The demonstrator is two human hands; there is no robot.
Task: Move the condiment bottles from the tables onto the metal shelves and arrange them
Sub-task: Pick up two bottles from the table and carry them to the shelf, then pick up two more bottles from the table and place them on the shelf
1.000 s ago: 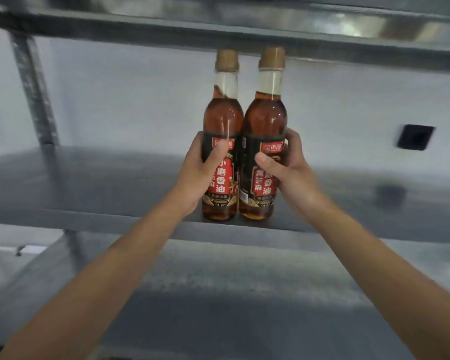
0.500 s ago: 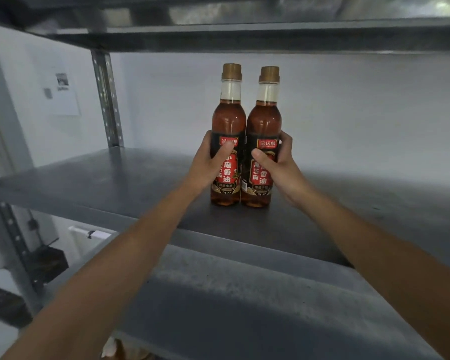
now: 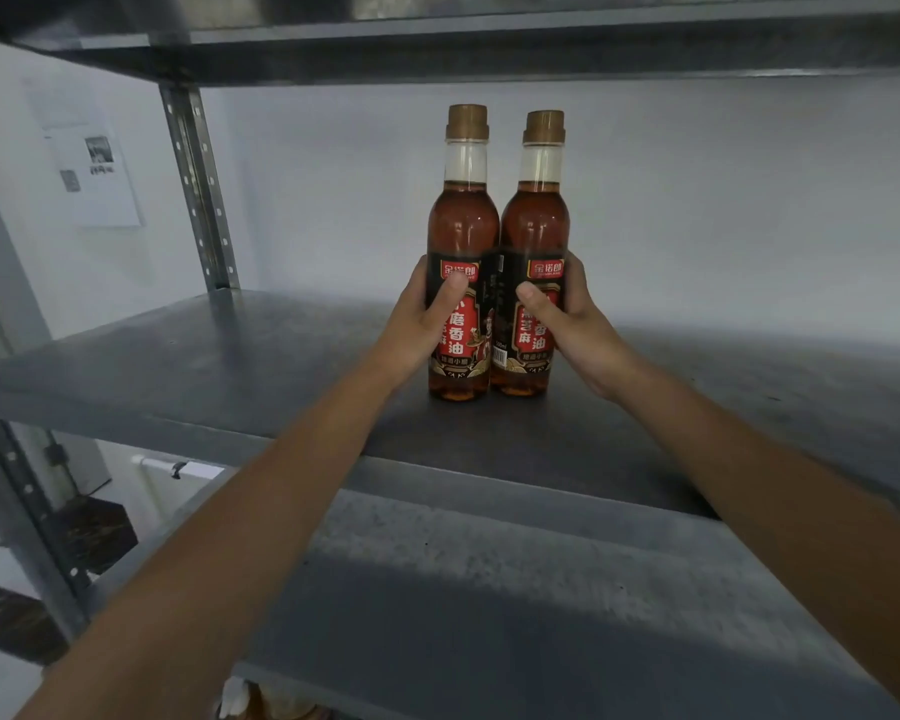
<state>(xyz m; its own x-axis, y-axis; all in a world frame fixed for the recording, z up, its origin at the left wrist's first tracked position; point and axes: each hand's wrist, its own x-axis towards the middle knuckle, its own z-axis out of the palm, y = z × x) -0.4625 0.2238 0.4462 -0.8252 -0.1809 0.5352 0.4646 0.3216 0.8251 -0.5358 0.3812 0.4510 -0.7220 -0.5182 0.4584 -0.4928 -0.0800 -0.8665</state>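
We saw a grey galvanised metal shelving unit fill the view, its middle shelf [image 3: 204, 366] running across the frame, an upper shelf [image 3: 489, 49] overhead and a lower shelf [image 3: 489, 615] beneath, nearer the camera. Behind it stood a plain white wall [image 3: 749, 200]. Two bare forearms reached in from the bottom edge toward the middle shelf. A perforated grey steel upright [image 3: 198, 189] rose at the shelf's back left corner, and a white printed paper sheet [image 3: 94, 174] hung on the wall to its left. Toward the back of the middle shelf stood two tall clear bottles of amber-brown oil with black-and-red labels, upright and side by side, their sides touching: the left bottle [image 3: 461, 226] and the right bottle [image 3: 536, 220]. Both bases looked to be resting on the shelf surface. The left hand [image 3: 419, 324] gripped the left bottle at its label from the outer side, thumb laid across the label's front, the fingers wrapped behind it out of sight. The right hand [image 3: 575, 324] gripped the right bottle likewise, its fingers [image 3: 577, 275] curled round the bottle's right side and the thumb pressed on the label. Each bottle carried a brown ribbed cap.
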